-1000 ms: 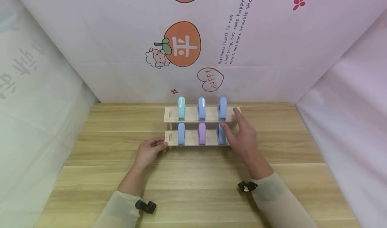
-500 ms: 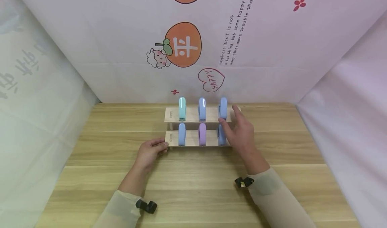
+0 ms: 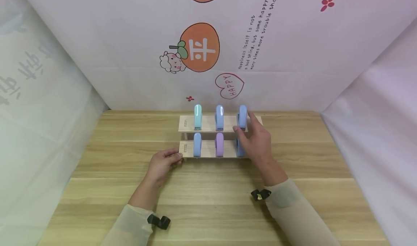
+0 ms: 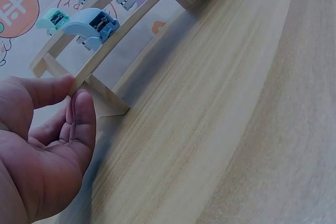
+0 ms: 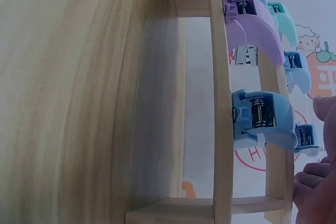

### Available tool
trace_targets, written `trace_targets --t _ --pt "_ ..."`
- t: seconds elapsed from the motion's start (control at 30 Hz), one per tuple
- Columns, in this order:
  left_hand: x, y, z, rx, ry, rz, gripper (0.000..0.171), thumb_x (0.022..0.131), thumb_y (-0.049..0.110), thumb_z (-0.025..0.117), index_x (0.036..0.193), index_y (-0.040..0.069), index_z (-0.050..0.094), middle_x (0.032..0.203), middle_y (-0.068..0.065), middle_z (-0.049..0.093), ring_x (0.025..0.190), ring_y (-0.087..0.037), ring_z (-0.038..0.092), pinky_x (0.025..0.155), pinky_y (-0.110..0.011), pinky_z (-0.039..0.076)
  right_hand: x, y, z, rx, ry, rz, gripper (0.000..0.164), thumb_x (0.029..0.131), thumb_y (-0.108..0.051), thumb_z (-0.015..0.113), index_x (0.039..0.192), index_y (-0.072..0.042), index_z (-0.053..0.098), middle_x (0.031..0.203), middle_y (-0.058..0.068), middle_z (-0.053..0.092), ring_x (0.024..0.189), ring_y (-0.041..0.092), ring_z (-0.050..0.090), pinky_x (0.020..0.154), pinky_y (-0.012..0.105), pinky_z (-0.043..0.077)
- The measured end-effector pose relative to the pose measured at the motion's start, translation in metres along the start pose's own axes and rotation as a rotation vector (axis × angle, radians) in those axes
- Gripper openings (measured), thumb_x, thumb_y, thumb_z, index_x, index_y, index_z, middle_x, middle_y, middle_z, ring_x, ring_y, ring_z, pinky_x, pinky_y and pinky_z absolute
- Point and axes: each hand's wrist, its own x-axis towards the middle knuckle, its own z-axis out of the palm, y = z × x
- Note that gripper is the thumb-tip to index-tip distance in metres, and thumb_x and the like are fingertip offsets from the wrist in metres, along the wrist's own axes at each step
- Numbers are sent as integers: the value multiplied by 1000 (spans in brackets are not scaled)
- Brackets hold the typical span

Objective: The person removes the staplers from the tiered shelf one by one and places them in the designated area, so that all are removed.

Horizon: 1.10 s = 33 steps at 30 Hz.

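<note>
A two-step wooden rack (image 3: 208, 149) bears two rows of pastel staplers. The back row has a mint stapler (image 3: 197, 116), a middle blue stapler (image 3: 219, 117) and a right blue stapler (image 3: 242, 116). On the front step stand a left blue stapler (image 3: 197, 144), a purple stapler (image 3: 219, 144) and a right blue stapler (image 5: 265, 119), partly hidden by my right hand in the head view. My left hand (image 3: 165, 162) pinches the front step's left end between thumb and fingers. Thumb and index finger apart, my right hand (image 3: 258, 141) straddles the back right stapler.
The rack stands on a wood-grain table (image 3: 208, 206) near its back edge. Behind rises a white printed cloth (image 3: 277, 90), and white cloth walls (image 3: 42, 104) flank both sides. My forearms reach in from the front.
My right hand has shifted left and slightly back, from beside the front right stapler to around the back right one. My left hand keeps its pinch on the rack.
</note>
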Motion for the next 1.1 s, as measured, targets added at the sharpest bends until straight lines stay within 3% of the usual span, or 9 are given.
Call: trace_targets --t 0.47,0.73,1.1 --pt "3 -3 -1 -21 -7 20 42 94 5 76 130 -10 63 120 -21 69 95 -21 72 87 -29 65 7 -7 3 2 34 -6 77 96 -40 76 153 0 46 141 25 60 130 39 59 104 53 56" --pt "3 -2 2 -36 -7 6 43 94 4 76 131 -10 62 123 -22 68 99 -23 71 89 -30 65 9 -7 3 3 24 10 71 98 -34 73 153 1 46 137 28 62 121 40 65 96 54 60" --pt "1 -1 2 -58 -2 -2 42 95 3 74 132 -11 61 123 -22 67 98 -22 71 89 -29 64 12 -7 4 19 21 13 60 99 -23 70 149 4 50 135 31 62 120 41 65 95 55 60"
